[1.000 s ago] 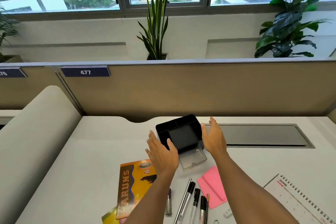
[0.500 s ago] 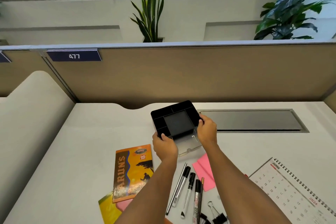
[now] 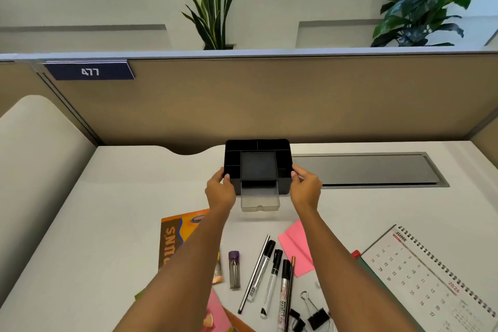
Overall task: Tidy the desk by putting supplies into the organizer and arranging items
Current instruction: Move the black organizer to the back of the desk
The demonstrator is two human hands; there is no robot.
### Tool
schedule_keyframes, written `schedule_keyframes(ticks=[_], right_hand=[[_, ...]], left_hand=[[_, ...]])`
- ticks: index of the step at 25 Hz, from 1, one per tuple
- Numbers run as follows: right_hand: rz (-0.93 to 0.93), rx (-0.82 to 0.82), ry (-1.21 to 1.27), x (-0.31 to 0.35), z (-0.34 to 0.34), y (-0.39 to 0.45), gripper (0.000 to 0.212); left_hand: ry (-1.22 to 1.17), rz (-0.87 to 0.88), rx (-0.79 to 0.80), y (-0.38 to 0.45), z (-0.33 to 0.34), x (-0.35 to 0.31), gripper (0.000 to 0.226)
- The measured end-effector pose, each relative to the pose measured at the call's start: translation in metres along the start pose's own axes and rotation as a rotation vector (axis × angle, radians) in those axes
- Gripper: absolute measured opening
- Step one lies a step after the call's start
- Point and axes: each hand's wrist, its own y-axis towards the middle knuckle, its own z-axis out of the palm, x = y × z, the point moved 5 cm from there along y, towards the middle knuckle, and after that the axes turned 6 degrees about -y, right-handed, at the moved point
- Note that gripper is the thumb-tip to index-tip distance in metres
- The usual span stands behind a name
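Note:
A black desk organizer (image 3: 258, 159) with several compartments stands squared to the partition at the back middle of the white desk (image 3: 113, 197). Its clear drawer (image 3: 260, 198) sticks out toward me. My left hand (image 3: 219, 191) grips the organizer's left front corner and my right hand (image 3: 305, 187) grips its right front corner. Loose supplies lie nearer me: markers and pens (image 3: 272, 275), a purple-capped lead tube (image 3: 234, 269), pink sticky notes (image 3: 295, 249), black binder clips (image 3: 314, 314).
An orange booklet (image 3: 173, 240) lies at left under my left forearm. A spiral June calendar (image 3: 436, 280) rests at right. A grey cable hatch (image 3: 366, 170) is set in the desk beside the organizer. A tan partition (image 3: 269, 100) closes the back.
Both hands closed on the organizer's front corners and turned it from an angle to sit square with the partition. The camera tilted down, showing more supplies.

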Motion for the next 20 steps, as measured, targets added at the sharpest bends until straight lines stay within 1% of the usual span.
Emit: schedule_keyframes(ticks=[6,9,16,17,20], right_hand=[[-0.024,-0.013,0.007,-0.003,0.002,0.0,0.029],[-0.038,-0.016,0.023,-0.005,0.002,0.0,0.029],[-0.053,0.008,0.002,-0.003,0.003,0.005,0.03],[-0.054,0.013,-0.007,-0.003,0.003,0.006,0.029],[-0.081,0.065,-0.056,-0.001,0.0,0.01,0.029]], left_hand=[[0.078,0.086,0.124,0.014,-0.003,0.008,0.042],[0.088,0.132,0.154,0.016,-0.004,0.01,0.043],[0.109,0.067,0.135,0.015,-0.003,0.003,0.044],[0.139,0.07,0.166,0.016,-0.003,0.002,0.046],[0.23,0.051,0.336,0.021,-0.005,0.001,0.057]])
